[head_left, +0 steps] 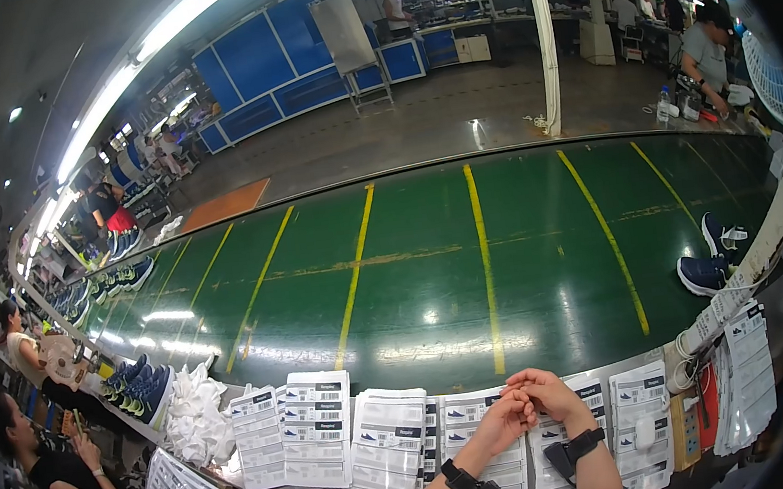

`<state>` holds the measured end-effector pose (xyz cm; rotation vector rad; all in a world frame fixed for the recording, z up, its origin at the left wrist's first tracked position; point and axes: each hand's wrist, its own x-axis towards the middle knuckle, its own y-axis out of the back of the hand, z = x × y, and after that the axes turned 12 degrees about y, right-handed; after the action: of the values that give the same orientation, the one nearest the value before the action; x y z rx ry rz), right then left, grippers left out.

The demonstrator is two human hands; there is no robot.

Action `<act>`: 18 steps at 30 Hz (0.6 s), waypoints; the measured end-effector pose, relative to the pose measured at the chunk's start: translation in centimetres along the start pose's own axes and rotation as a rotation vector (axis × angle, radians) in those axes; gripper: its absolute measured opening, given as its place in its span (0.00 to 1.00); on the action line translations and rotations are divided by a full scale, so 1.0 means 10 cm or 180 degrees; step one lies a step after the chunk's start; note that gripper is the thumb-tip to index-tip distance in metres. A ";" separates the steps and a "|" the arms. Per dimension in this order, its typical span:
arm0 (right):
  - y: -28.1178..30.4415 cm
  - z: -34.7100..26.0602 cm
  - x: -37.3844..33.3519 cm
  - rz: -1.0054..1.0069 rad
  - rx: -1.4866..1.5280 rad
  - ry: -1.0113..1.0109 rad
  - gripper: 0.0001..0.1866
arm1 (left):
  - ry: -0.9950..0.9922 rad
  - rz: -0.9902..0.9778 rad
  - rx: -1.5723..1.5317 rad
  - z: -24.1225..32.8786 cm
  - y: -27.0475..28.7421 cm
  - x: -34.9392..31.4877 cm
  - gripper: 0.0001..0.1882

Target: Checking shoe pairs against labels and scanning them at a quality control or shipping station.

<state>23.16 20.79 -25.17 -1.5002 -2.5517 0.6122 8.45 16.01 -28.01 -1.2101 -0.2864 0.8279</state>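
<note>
Where label sheets (390,443) lie, left hand (504,422), right hand (546,393) clasped

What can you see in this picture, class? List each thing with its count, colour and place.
belt: one, green with yellow lines, centre
shoes: one pair, navy, belt's right end
more shoes: several, blue, belt's left end
label stacks: many, white, along the near edge
paper wad: one heap, white, left of the labels
label strips: a bunch, white, far right
fan: one, white, upper right
people: several, around the belt
left hand and right hand: clasped together over the labels, black wrist straps
</note>
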 end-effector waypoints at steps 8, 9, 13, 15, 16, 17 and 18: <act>-0.01 0.01 0.01 0.0016 -0.0015 0.0044 0.13 | 0.0028 -0.0023 -0.0056 0.01 -0.01 0.00 0.02; -0.01 0.00 0.01 0.0013 -0.0013 0.0042 0.13 | 0.0033 -0.0017 -0.0074 0.01 -0.01 0.00 0.02; -0.02 -0.02 0.00 0.0037 -0.0024 -0.0030 0.13 | 0.0025 -0.0007 -0.0073 0.01 -0.02 -0.01 0.02; -0.03 -0.03 -0.01 0.0035 -0.0012 -0.0041 0.13 | 0.0029 -0.0013 -0.0065 0.01 -0.02 -0.01 0.02; -0.03 -0.04 -0.01 0.0034 -0.0011 -0.0040 0.13 | 0.0028 -0.0012 -0.0065 0.01 -0.02 -0.01 0.02; -0.04 -0.04 -0.01 0.0033 -0.0010 -0.0040 0.13 | 0.0027 -0.0003 -0.0060 0.01 -0.01 -0.01 0.02; -0.03 -0.03 -0.01 0.0035 -0.0010 -0.0039 0.13 | 0.0031 0.0003 -0.0054 0.01 -0.01 -0.01 0.02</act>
<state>23.04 20.67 -24.74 -1.5170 -2.5563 0.6211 8.42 16.00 -27.85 -1.2298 -0.2856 0.8216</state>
